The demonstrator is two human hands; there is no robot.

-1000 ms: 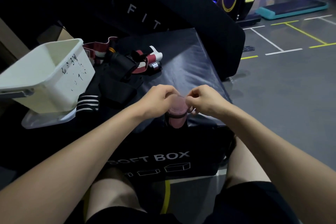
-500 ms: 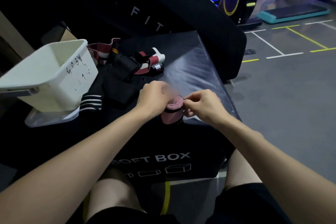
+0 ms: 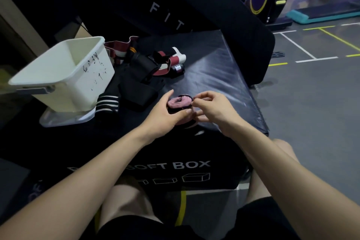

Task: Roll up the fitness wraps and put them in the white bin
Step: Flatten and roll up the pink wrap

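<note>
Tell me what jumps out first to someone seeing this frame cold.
The two hands meeting mid-frame on a pink rolled wrap: the left hand grips it while the right hand pinches at its edge, over the black soft box. Next, the white bin at left, tilted toward the camera, with a heap of unrolled wraps beside it.

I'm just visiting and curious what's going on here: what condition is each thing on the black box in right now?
Pink wrap: rolled up, held upright.
Left hand: curled round the pink wrap.
Right hand: pinching the wrap's edge.
White bin: tilted, open, no wraps visible inside.
Other wraps: loose pile beside the bin, not rolled.
</note>
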